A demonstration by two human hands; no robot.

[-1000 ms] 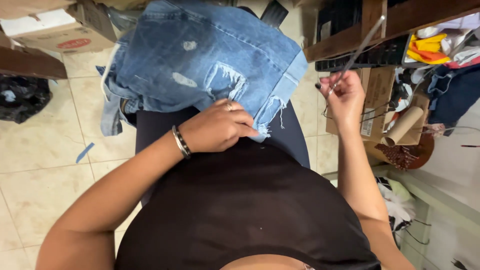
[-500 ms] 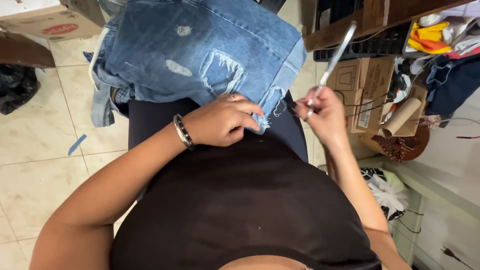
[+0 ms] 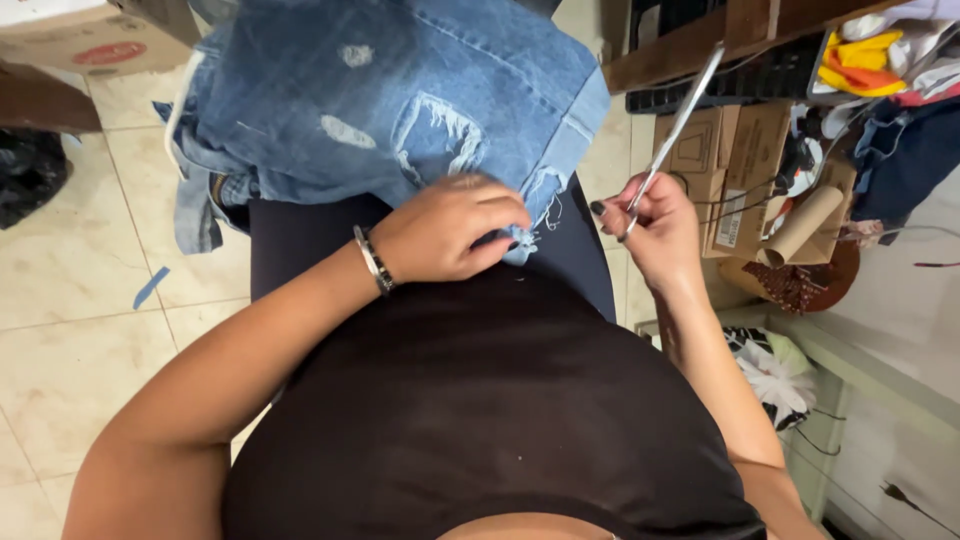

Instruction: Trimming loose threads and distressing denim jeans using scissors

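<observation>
1. Head view, looking down over your dark top at your lap, where a pair of distressed blue denim shorts (image 3: 400, 110) lies spread across your dark-clad thighs.
2. Your left hand (image 3: 455, 230) is curled narrow, fingers bent down and pinching the frayed hem of the denim shorts at the edge nearest your body. A dark bracelet (image 3: 373, 262) sits on that wrist.
3. Your right hand (image 3: 655, 230) is closed around a slim pair of metal scissors (image 3: 672, 135), gripped at the lower end, with the blades pointing up and away to the right. The fingernails are dark.
4. The scissors are raised just beside the right edge of the denim shorts and do not touch the fabric. Whether the blades are parted cannot be told.
5. Your two hands are near each other, with the frayed hem between them.
6. To the right stand cardboard boxes (image 3: 735, 160) and a cardboard tube (image 3: 805, 225). Pale floor tiles (image 3: 80, 300) lie to the left.
</observation>
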